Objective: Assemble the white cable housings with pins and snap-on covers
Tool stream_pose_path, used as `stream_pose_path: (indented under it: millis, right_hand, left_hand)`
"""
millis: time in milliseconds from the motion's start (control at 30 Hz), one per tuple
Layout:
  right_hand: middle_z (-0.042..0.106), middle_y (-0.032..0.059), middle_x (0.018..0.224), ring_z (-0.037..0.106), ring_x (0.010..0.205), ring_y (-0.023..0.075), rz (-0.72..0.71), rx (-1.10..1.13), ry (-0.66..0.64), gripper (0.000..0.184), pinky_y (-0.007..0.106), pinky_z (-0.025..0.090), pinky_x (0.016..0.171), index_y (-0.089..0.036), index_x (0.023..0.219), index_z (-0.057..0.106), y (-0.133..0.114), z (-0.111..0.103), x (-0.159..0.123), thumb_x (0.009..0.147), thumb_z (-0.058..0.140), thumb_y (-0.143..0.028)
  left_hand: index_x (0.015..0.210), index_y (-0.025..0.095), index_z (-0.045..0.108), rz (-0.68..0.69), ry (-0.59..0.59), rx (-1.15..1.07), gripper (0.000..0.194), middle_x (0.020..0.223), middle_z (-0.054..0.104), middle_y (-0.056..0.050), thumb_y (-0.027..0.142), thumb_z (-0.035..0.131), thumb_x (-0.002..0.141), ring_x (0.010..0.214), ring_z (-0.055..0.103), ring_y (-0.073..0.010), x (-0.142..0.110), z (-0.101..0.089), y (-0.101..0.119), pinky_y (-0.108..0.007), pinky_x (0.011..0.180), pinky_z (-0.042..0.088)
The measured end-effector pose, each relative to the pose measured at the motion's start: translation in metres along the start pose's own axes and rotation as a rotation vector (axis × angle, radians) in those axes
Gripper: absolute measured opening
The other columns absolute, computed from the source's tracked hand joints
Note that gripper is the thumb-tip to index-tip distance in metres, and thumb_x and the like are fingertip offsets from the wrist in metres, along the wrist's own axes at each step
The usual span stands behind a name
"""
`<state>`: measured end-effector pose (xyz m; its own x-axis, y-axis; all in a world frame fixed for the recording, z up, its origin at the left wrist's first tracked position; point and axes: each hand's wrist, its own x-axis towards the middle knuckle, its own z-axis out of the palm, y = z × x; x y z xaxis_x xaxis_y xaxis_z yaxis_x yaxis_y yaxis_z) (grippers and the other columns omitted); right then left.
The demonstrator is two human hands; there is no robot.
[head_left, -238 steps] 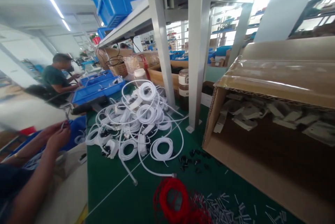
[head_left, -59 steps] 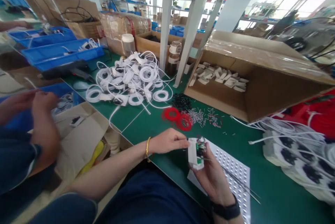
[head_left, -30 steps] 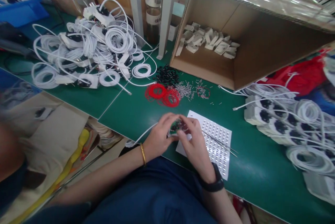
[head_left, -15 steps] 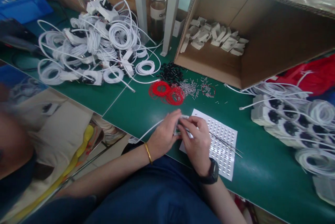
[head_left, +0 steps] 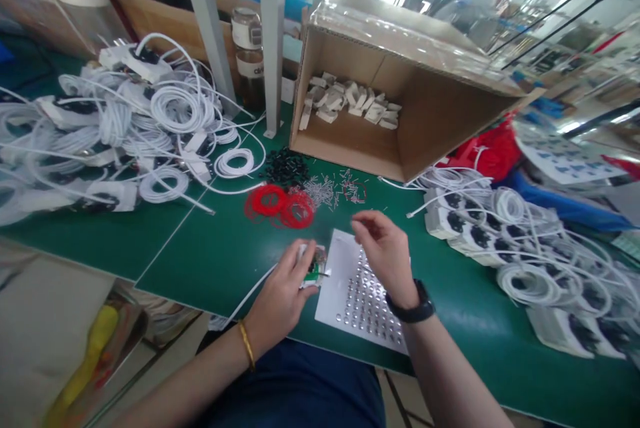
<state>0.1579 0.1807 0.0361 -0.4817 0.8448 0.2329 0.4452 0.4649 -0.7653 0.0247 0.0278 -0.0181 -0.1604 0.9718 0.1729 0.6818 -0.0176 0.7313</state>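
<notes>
My left hand (head_left: 280, 295) is closed around a small white plastic housing (head_left: 303, 252) with a green circuit board (head_left: 313, 273) inside it. A white cable (head_left: 253, 289) runs from the housing toward the table's front edge. My right hand (head_left: 387, 251) is raised over a white sheet (head_left: 333, 295) with rows of small shiny metal discs (head_left: 370, 301). Its thumb and fingers are curled together, and whatever they may pinch is too small or hidden to see. The right hand is apart from the housing.
Red wire coils (head_left: 273, 201), black small parts (head_left: 287, 167) and metal pins (head_left: 323, 191) lie ahead. A cardboard box (head_left: 410, 141) with white plastic pieces stands behind. Coiled white cables with housings are heaped left (head_left: 175, 108) and lined up right (head_left: 480, 241).
My right hand has left the housing and lifted over the sheet; the thin metal tweezers seen in it before no longer show. The camera view has tilted up and shifted right.
</notes>
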Motion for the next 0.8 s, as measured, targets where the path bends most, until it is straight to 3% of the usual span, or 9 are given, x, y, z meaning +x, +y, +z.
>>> stream_pose_path:
  millis: [67, 167, 333, 433, 533, 667, 800]
  right_hand:
    - [0.065, 0.0029, 0.081, 0.056, 0.067, 0.0135, -0.103, -0.124, -0.112, 0.006, 0.027, 0.045, 0.064, -0.018, 0.084, 0.063, 0.004, -0.003, 0.025, 0.08, 0.059, -0.019]
    - [0.065, 0.0028, 0.084, 0.057, 0.078, 0.0148, -0.265, -0.226, -0.388, 0.009, 0.028, 0.044, 0.073, -0.018, 0.081, 0.065, 0.002, 0.011, 0.06, 0.078, 0.061, -0.011]
    - [0.063, 0.0015, 0.08, 0.057, 0.075, 0.0126, -0.299, -0.238, -0.41, 0.006, 0.025, 0.041, 0.072, -0.018, 0.075, 0.064, -0.028, 0.057, 0.088, 0.08, 0.062, -0.016]
    - [0.063, 0.002, 0.079, 0.056, 0.072, 0.0138, -0.269, -0.308, -0.513, 0.012, 0.025, 0.04, 0.066, -0.018, 0.071, 0.065, -0.043, 0.084, 0.084, 0.077, 0.069, -0.028]
    - [0.063, 0.0052, 0.083, 0.058, 0.076, 0.0169, -0.209, -0.389, -0.518, 0.012, 0.026, 0.039, 0.064, -0.017, 0.067, 0.064, -0.048, 0.102, 0.078, 0.074, 0.071, -0.024]
    - [0.066, 0.0022, 0.079, 0.059, 0.073, 0.0134, -0.183, -0.326, -0.511, 0.009, 0.024, 0.041, 0.065, -0.018, 0.071, 0.064, -0.046, 0.096, 0.083, 0.078, 0.066, -0.023]
    - [0.065, -0.0003, 0.068, 0.057, 0.061, 0.0102, -0.12, -0.108, -0.429, 0.011, 0.021, 0.041, 0.059, -0.015, 0.068, 0.062, -0.052, 0.055, 0.094, 0.077, 0.065, -0.021]
  left_hand:
    - [0.142, 0.023, 0.022, -0.014, -0.003, -0.006, 0.063, 0.142, 0.032, -0.014, 0.015, 0.049, 0.085, 0.132, 0.034, -0.0251, 0.0, 0.0, 0.0, -0.045, 0.107, 0.034]
    - [0.139, 0.024, 0.03, -0.029, 0.0, -0.015, 0.06, 0.142, 0.033, -0.012, 0.013, 0.051, 0.084, 0.132, 0.035, -0.0243, 0.0, -0.001, 0.0, -0.044, 0.107, 0.035]
    - [0.137, 0.024, 0.035, -0.052, 0.001, -0.016, 0.059, 0.142, 0.036, -0.011, 0.013, 0.054, 0.082, 0.131, 0.037, -0.024, -0.001, -0.001, -0.002, -0.042, 0.107, 0.036]
    - [0.137, 0.023, 0.035, -0.048, 0.014, 0.001, 0.06, 0.142, 0.037, -0.012, 0.014, 0.056, 0.081, 0.131, 0.037, -0.0251, -0.001, 0.0, -0.004, -0.042, 0.106, 0.037]
    - [0.138, 0.022, 0.034, -0.038, 0.03, 0.017, 0.061, 0.142, 0.037, -0.014, 0.015, 0.056, 0.081, 0.131, 0.037, -0.0262, -0.002, 0.002, -0.006, -0.043, 0.106, 0.037]
    - [0.14, 0.023, 0.03, -0.028, 0.036, 0.004, 0.064, 0.142, 0.037, -0.012, 0.014, 0.055, 0.082, 0.131, 0.036, -0.0249, -0.001, 0.002, -0.006, -0.043, 0.106, 0.037]
    - [0.14, 0.024, 0.028, -0.017, 0.038, -0.01, 0.065, 0.143, 0.037, -0.012, 0.013, 0.055, 0.082, 0.131, 0.037, -0.0239, 0.0, 0.0, -0.004, -0.042, 0.106, 0.037]
